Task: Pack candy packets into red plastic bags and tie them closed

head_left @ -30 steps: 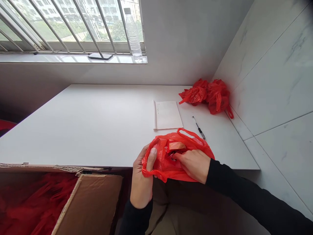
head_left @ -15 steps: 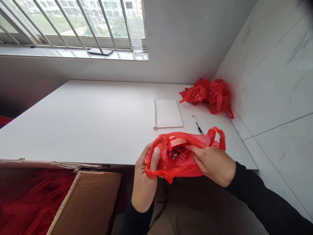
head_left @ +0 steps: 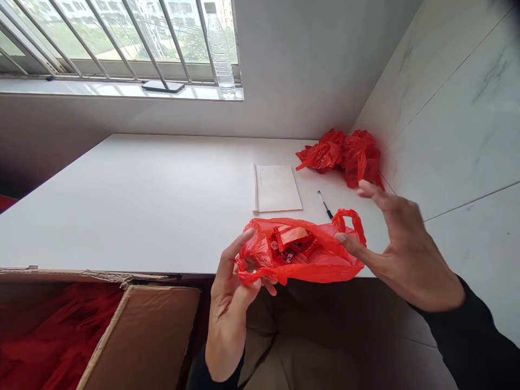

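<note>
A red plastic bag [head_left: 320,273] lies with its mouth open at the table's front edge. Inside it are several small red-wrapped packets [head_left: 292,234] and a dark shiny wrapped piece [head_left: 288,255]. My left hand [head_left: 231,303] loosely holds the bag's left end, its index finger along the rim and its thumb near the handle loop. My right hand [head_left: 406,244] is off to the bag's right, fingers spread and nothing in it. Its thumb points at the bag's right handle; whether it touches I cannot tell.
On the white table [head_left: 170,200] are a pale notepad [head_left: 279,188], a pen [head_left: 325,205] and bunched red plastic bags [head_left: 345,154] by the tiled wall. A cardboard box [head_left: 142,330] holding red material stands at lower left. A bottle [head_left: 220,54] and phone [head_left: 163,86] occupy the sill.
My right hand has come out of the bag and moved right and up, its fingers spreading. My left hand has loosened and shifted slightly left and down at the bag's left end.
</note>
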Demonstrator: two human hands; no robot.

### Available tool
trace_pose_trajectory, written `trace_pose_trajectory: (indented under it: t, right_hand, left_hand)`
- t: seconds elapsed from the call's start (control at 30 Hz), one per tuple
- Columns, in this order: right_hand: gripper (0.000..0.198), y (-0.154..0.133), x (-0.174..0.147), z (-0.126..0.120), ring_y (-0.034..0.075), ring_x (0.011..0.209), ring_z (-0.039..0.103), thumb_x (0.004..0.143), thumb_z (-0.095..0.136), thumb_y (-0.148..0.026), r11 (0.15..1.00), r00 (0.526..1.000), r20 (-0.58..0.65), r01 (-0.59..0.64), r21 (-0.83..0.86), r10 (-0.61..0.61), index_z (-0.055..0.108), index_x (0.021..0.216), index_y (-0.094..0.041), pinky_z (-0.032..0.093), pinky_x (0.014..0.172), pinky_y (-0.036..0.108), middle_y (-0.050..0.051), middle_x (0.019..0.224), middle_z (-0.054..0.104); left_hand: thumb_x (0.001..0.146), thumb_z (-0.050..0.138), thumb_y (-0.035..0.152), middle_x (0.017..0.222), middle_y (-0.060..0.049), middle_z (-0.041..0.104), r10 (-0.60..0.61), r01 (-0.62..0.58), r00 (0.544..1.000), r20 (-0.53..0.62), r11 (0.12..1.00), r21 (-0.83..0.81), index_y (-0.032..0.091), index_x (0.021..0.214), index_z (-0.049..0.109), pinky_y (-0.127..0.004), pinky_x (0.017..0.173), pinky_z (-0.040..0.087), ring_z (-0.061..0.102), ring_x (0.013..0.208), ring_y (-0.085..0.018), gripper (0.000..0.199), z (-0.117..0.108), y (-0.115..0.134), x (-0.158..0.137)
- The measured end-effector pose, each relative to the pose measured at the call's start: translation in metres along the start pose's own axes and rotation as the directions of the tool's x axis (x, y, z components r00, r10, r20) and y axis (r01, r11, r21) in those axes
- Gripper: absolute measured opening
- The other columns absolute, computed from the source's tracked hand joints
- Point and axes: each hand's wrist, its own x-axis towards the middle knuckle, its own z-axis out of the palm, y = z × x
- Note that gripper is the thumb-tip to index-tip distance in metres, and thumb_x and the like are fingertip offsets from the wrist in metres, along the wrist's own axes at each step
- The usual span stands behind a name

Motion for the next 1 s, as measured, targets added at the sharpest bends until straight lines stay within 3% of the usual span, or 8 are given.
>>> trace_pose_trajectory:
  t: [0.17, 0.3, 0.37, 0.5, 0.7, 0.8, 0.9, 1.0]
  right_hand:
    - [0.012, 0.001, 0.006, 0.004, 0.020, 0.097, 0.063, 0.100, 0.058, -0.031, 0.967, 0.999, 0.047, 0.012, 0.254, -0.024, 0.065, 0.108, -0.028, 0.050, 0.085, 0.035, 0.001, 0.103, 0.069]
    - [0.022, -0.025, 0.007, -0.006, 0.015, 0.089, 0.062, 0.096, 0.063, -0.025, 0.917, 0.997, 0.001, 0.073, 0.393, -0.080, 0.061, 0.118, -0.030, 0.050, 0.080, 0.027, -0.001, 0.103, 0.066]
    - [0.037, -0.038, 0.011, -0.007, 0.014, 0.087, 0.061, 0.096, 0.065, -0.026, 0.889, 0.983, 0.040, 0.144, 0.434, -0.178, 0.056, 0.131, -0.030, 0.050, 0.079, 0.026, -0.001, 0.101, 0.065]
    - [0.017, -0.051, 0.021, 0.000, 0.013, 0.078, 0.055, 0.097, 0.062, -0.018, 0.823, 0.934, 0.026, 0.301, 0.481, -0.356, 0.065, 0.113, -0.025, 0.048, 0.074, 0.025, -0.002, 0.085, 0.064]
    - [0.008, -0.050, 0.025, -0.002, 0.012, 0.080, 0.057, 0.098, 0.059, -0.015, 0.819, 0.965, -0.035, 0.241, 0.520, -0.261, 0.062, 0.098, -0.023, 0.048, 0.073, 0.026, -0.002, 0.086, 0.063]
    - [0.007, -0.051, 0.025, -0.009, 0.013, 0.080, 0.059, 0.099, 0.059, -0.019, 0.817, 0.969, -0.048, 0.229, 0.530, -0.241, 0.061, 0.097, -0.025, 0.050, 0.072, 0.027, -0.002, 0.088, 0.064]
    - [0.006, -0.055, 0.026, -0.017, 0.014, 0.079, 0.061, 0.098, 0.061, -0.022, 0.826, 0.979, -0.103, 0.204, 0.526, -0.176, 0.062, 0.098, -0.028, 0.052, 0.069, 0.028, -0.002, 0.090, 0.066]
    - [0.010, -0.060, 0.026, -0.027, 0.017, 0.081, 0.064, 0.095, 0.065, -0.027, 0.839, 0.980, -0.193, 0.153, 0.522, -0.058, 0.064, 0.104, -0.032, 0.056, 0.070, 0.030, -0.001, 0.095, 0.068]
  left_hand:
    - [0.082, 0.076, 0.029, 0.112, -0.004, 0.069, 0.007, -0.008, 1.000, 0.003, 0.961, 0.277, 0.034, 0.138, 0.054, -0.032, 0.087, 0.051, 0.066, 0.086, -0.018, 0.061, 0.006, 0.007, 0.003]
    - [0.092, 0.066, 0.033, 0.095, -0.003, 0.071, 0.131, -0.126, 0.991, 0.027, 0.848, 0.515, 0.026, 0.104, 0.071, -0.026, 0.078, 0.048, 0.064, 0.086, -0.018, 0.015, 0.017, 0.016, 0.016]
    - [0.097, 0.060, 0.032, 0.085, -0.002, 0.069, 0.162, -0.194, 0.981, 0.107, 0.802, 0.565, 0.023, 0.097, 0.072, -0.026, 0.073, 0.046, 0.061, 0.078, -0.016, 0.015, 0.023, 0.022, 0.019]
    - [0.099, 0.055, 0.029, 0.090, -0.002, 0.069, 0.153, -0.288, 0.951, 0.268, 0.753, 0.592, 0.025, 0.106, 0.071, -0.026, 0.071, 0.048, 0.060, 0.076, -0.015, 0.018, 0.033, 0.031, 0.016]
    - [0.084, 0.075, 0.039, 0.114, -0.009, 0.064, 0.182, -0.295, 0.955, 0.235, 0.683, 0.668, 0.030, 0.145, 0.050, -0.035, 0.080, 0.052, 0.060, 0.088, -0.023, 0.066, 0.035, 0.028, 0.012]
    - [0.087, 0.070, 0.034, 0.098, -0.009, 0.057, 0.320, -0.366, 0.924, 0.211, 0.571, 0.735, 0.028, 0.128, 0.067, -0.036, 0.076, 0.051, 0.055, 0.089, -0.024, 0.041, 0.036, 0.024, 0.011]
    - [0.096, 0.057, 0.026, 0.104, -0.009, 0.056, 0.359, -0.353, 0.926, 0.118, 0.711, 0.607, 0.028, 0.103, 0.074, -0.035, 0.085, 0.049, 0.054, 0.099, -0.024, 0.018, 0.036, 0.028, 0.011]
    - [0.102, 0.047, 0.033, 0.094, -0.006, 0.063, 0.147, -0.153, 0.987, 0.071, 0.983, 0.102, 0.027, 0.104, 0.071, -0.035, 0.088, 0.049, 0.060, 0.090, -0.021, 0.025, 0.032, 0.038, 0.012]
